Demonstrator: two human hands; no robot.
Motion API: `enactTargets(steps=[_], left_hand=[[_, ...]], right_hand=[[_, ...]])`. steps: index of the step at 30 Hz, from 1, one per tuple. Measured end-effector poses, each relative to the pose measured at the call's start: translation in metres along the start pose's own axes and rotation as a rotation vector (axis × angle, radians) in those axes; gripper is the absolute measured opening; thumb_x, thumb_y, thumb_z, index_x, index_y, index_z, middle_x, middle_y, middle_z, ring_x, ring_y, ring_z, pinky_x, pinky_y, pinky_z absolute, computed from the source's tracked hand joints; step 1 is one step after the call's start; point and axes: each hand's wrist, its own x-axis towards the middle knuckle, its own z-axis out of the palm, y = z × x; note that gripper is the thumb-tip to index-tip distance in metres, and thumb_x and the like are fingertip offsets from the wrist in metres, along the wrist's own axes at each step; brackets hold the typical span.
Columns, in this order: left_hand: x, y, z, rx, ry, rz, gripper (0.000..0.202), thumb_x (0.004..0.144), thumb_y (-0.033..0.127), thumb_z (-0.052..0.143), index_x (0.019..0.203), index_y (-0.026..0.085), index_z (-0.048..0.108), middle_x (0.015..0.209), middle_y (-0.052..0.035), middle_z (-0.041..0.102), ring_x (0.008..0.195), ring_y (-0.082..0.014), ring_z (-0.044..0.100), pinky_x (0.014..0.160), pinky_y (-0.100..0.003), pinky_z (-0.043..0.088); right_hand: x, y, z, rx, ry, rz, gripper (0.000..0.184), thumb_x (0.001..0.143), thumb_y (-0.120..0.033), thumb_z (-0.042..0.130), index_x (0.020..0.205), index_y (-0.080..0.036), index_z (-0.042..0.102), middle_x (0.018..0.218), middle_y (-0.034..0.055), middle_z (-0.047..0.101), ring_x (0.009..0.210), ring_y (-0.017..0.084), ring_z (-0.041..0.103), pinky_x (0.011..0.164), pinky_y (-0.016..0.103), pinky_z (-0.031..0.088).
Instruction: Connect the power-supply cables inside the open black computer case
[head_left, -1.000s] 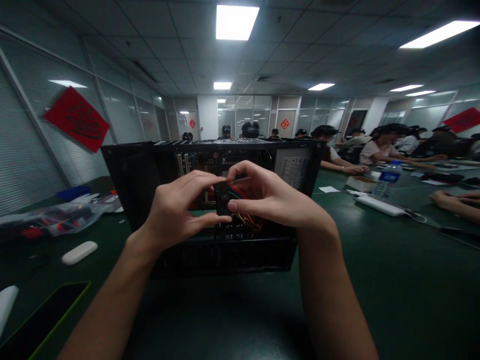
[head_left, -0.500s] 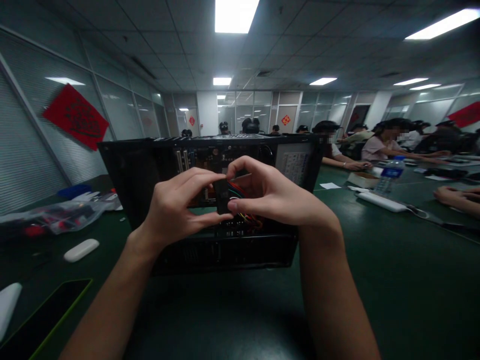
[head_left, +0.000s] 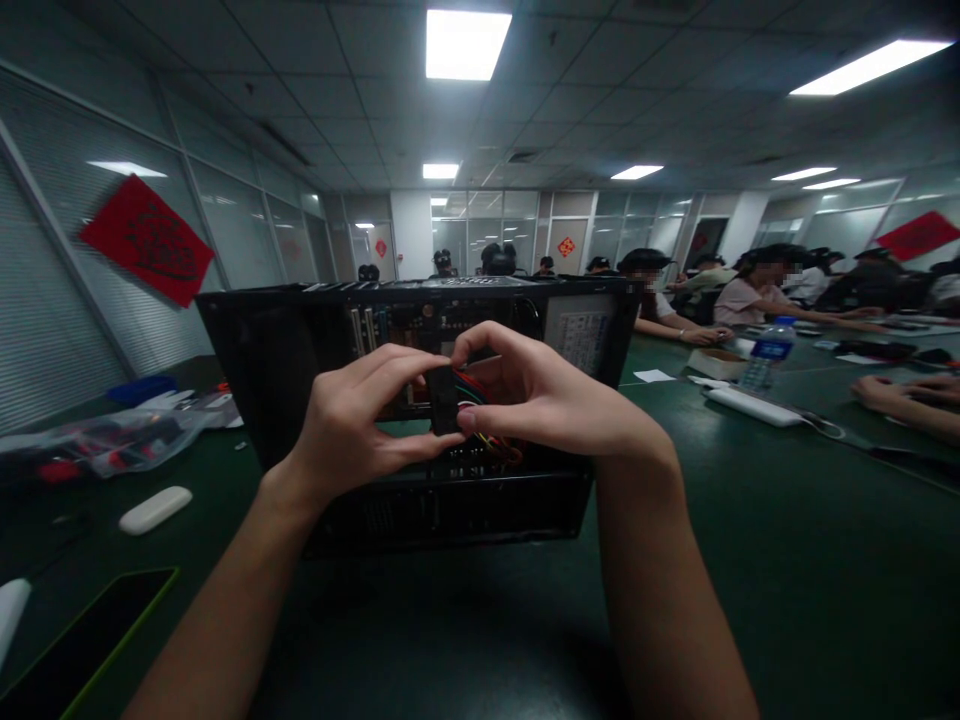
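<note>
A black computer case stands on the green table in front of me, its side open toward me. Before that opening, a flat black connector is held upright between both hands. Coloured wires, red, green, white and yellow among them, run from its right side into the case. My left hand grips its top and bottom edges with thumb and fingers. On the right side, my right hand closes around it where the wires enter. Behind the hands, a circuit board and a labelled power supply are partly hidden.
At left lie a plastic bag, a white oval case and a dark phone-like slab with a green edge. Rightward are a water bottle, an open box and a white power strip. Other people sit beyond.
The view has tilted slightly, so the room sits a little lower and further left. Both hands keep nearly the same grip on the connector.
</note>
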Motion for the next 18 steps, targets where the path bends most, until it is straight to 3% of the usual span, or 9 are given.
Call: enactTargets(steps=[18], left_hand=[[0.0002,0.0,0.0023,0.015,-0.002,0.004,0.048,0.08,0.041,0.078,0.118,0.018,0.062,0.106,-0.0102,0.072,0.09,-0.0212,0.07,0.076,-0.029,0.058]], right_hand=[[0.005,0.0073,0.0038,0.04,0.004,-0.031,0.041,0.076,-0.018,0.072,0.103,-0.022,0.042,0.09,-0.0012,0.057,0.069,0.011,0.052,0.055,0.021,0.04]])
